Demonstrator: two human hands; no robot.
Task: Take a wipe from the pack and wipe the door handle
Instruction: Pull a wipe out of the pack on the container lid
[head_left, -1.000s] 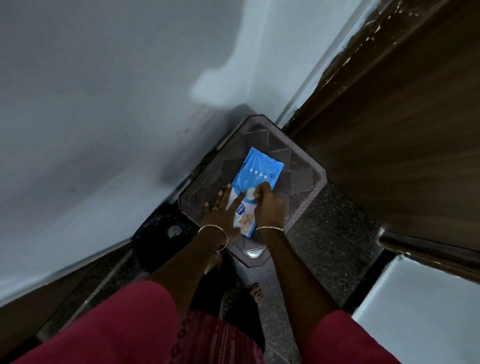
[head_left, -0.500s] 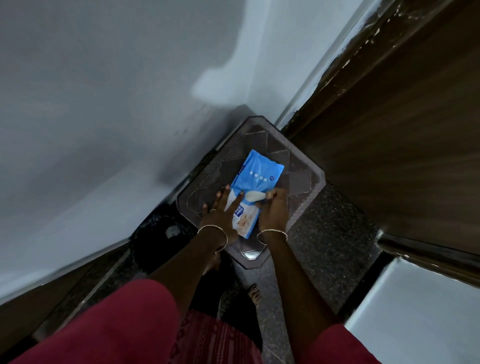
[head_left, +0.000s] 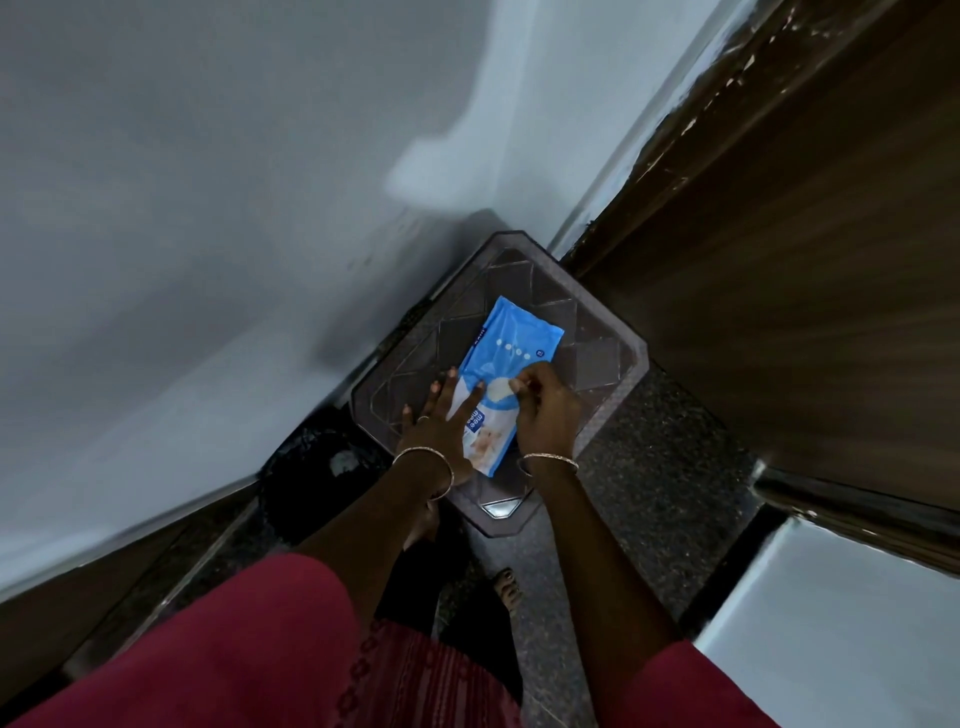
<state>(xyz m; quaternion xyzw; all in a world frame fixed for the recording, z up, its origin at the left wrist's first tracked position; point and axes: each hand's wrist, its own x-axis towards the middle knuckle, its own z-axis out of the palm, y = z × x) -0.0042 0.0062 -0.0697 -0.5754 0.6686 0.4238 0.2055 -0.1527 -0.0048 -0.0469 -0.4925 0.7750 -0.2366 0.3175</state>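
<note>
our right hand (head_left: 548, 415) has lifted, pinching at the white opening of the pack (head_left: 514, 338) while our flat left hand (head_left: 439, 431) pins it, so the wipe probably comes next.

One blue wipe pack (head_left: 511, 343) is lying on one brown plastic stool (head_left: 597, 335). Two hands are showing: the left hand (head_left: 436, 423) and the right hand (head_left: 545, 413). Each wrist is wearing one thin bangle, so two bangles (head_left: 550, 458) in all. The left hand is wearing one ring (head_left: 423, 417). One dark bin (head_left: 311, 483) is standing beside the stool, and one wooden door (head_left: 805, 312) is showing.
</note>
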